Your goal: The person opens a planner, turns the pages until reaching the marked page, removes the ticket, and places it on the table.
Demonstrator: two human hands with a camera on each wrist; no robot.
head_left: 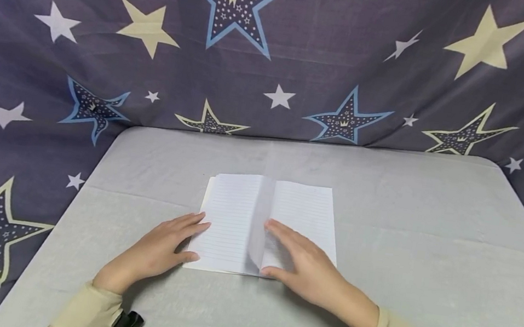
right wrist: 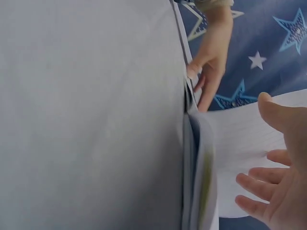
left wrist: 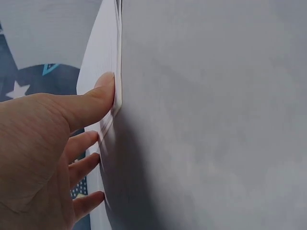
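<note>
An open notebook (head_left: pixel 227 219) with lined white pages lies on the table. Near its middle fold one page (head_left: pixel 261 221) stands up, partly lifted and curved. My left hand (head_left: pixel 159 246) rests at the notebook's lower left edge, its thumb and fingertips touching the margin. My right hand (head_left: pixel 314 272) is over the right-hand page, fingers extended and thumb apart, close to the raised page. In the right wrist view, the right hand (right wrist: pixel 283 167) has spread fingers alongside the standing sheet; whether they touch it I cannot tell.
A light grey cloth covers the table (head_left: pixel 431 235). Behind and at the sides hangs a dark curtain (head_left: pixel 333 40) printed with stars. Black straps (head_left: pixel 129 323) sit at both wrists, by the beige sleeves.
</note>
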